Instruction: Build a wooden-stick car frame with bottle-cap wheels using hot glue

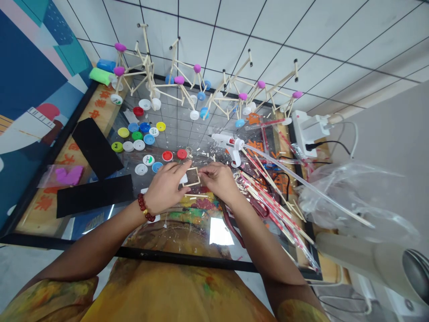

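Tabletop (187, 239): frame (192, 184) between left hand (167, 185) and right hand (219, 180).

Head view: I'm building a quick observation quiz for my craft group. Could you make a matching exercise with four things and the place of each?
Column 1
1. small wooden frame
2. glue gun
3. two black strips
4. beaded bracelet

Column 2
A. lying just beyond the right hand
B. worn around the left wrist
C. between the fingers of both hands
D. lying flat, off to the left of the left hand

Pairs: 1-C, 2-A, 3-D, 4-B
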Action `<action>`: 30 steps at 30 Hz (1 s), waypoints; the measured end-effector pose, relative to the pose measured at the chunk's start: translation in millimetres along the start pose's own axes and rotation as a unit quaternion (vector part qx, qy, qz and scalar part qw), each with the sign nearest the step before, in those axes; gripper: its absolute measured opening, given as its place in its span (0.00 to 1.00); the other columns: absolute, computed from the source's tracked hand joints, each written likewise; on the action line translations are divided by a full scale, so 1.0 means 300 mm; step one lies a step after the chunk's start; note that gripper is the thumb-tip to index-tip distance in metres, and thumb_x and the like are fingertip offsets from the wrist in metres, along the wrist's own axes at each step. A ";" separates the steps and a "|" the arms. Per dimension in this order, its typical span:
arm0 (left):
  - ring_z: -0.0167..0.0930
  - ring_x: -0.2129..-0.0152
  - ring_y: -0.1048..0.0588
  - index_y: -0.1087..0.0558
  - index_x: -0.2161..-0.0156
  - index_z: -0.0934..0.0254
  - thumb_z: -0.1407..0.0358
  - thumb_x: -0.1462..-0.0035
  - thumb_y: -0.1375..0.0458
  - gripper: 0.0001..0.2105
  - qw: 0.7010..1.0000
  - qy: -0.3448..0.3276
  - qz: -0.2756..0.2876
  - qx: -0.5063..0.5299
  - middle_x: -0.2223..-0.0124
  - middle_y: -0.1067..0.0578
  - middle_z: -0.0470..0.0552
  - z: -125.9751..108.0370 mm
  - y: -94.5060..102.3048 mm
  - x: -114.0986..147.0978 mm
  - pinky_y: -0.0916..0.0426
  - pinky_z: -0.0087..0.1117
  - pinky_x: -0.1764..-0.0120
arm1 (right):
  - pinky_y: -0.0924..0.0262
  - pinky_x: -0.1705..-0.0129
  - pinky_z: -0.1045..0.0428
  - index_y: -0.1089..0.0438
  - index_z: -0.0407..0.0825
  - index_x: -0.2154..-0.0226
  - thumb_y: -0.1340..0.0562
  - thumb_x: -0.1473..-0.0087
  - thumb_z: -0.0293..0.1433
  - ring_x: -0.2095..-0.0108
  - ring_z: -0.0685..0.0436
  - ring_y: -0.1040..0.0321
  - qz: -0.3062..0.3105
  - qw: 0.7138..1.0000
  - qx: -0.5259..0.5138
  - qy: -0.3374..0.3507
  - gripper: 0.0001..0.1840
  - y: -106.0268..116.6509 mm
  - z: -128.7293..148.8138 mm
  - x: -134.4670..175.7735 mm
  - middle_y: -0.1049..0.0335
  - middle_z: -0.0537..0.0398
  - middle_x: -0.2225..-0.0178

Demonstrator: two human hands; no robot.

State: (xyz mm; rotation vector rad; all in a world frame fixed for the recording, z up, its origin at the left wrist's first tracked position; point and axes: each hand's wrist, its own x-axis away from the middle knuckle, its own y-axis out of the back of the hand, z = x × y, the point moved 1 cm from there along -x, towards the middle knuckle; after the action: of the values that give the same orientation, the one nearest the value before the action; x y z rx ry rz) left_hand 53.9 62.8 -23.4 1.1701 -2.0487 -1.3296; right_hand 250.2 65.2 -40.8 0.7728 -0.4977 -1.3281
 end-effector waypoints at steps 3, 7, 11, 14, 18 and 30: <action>0.45 0.47 0.31 0.40 0.37 0.67 0.65 0.48 0.36 0.34 1.000 0.003 0.002 0.000 0.43 0.27 0.60 -0.002 0.002 -0.001 0.35 0.48 0.45 | 0.40 0.63 0.51 0.21 0.53 0.70 0.38 0.47 0.25 0.71 0.46 0.32 0.002 1.000 0.004 -0.003 0.09 0.001 -0.005 0.000 0.26 0.57 0.74; 0.45 0.45 0.32 0.41 0.36 0.66 0.65 0.48 0.36 0.35 1.000 -0.003 0.000 0.002 0.40 0.30 0.60 -0.002 0.006 0.002 0.36 0.48 0.44 | 0.39 0.62 0.50 0.22 0.52 0.70 0.38 0.47 0.24 0.69 0.45 0.31 -0.012 1.000 -0.002 -0.011 0.10 0.019 0.006 0.003 0.26 0.56 0.73; 0.44 0.44 0.32 0.42 0.36 0.65 0.65 0.48 0.36 0.35 1.000 -0.004 -0.009 0.004 0.40 0.31 0.59 0.000 0.007 0.008 0.36 0.47 0.43 | 0.39 0.64 0.51 0.22 0.51 0.69 0.37 0.46 0.26 0.70 0.46 0.31 0.002 1.000 -0.002 -0.003 0.08 0.090 0.035 0.026 0.26 0.55 0.72; 0.45 0.45 0.32 0.43 0.35 0.63 0.65 0.49 0.36 0.37 1.000 -0.006 -0.017 0.008 0.40 0.31 0.59 0.006 0.001 0.010 0.35 0.48 0.44 | 0.38 0.62 0.50 0.23 0.51 0.69 0.37 0.45 0.28 0.69 0.45 0.30 -0.013 1.000 0.004 -0.012 0.06 0.177 0.037 0.068 0.24 0.55 0.70; 0.46 0.44 0.32 0.44 0.35 0.62 0.65 0.50 0.35 0.38 0.999 -0.005 -0.028 0.015 0.40 0.31 0.61 0.014 -0.007 0.011 0.35 0.50 0.45 | 0.37 0.63 0.49 0.23 0.51 0.70 0.37 0.45 0.31 0.68 0.44 0.28 -0.067 0.997 -0.003 -0.037 0.06 0.271 0.006 0.139 0.23 0.54 0.70; 0.39 0.44 0.32 0.35 0.41 0.60 0.60 0.40 0.41 0.23 0.962 -0.022 -0.250 0.112 0.43 0.29 0.57 -0.001 0.090 0.021 0.35 0.44 0.43 | 0.44 0.65 0.49 0.34 0.51 0.77 0.42 0.39 0.37 0.72 0.44 0.36 -0.323 0.945 0.046 -0.016 0.16 0.139 0.010 0.215 0.33 0.57 0.77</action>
State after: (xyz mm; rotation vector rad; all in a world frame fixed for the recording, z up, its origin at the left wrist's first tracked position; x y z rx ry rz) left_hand 39.4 62.5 0.1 1.8690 -2.0535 -1.3668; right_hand 288.6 3.9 -14.4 1.0452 -0.3408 -1.9365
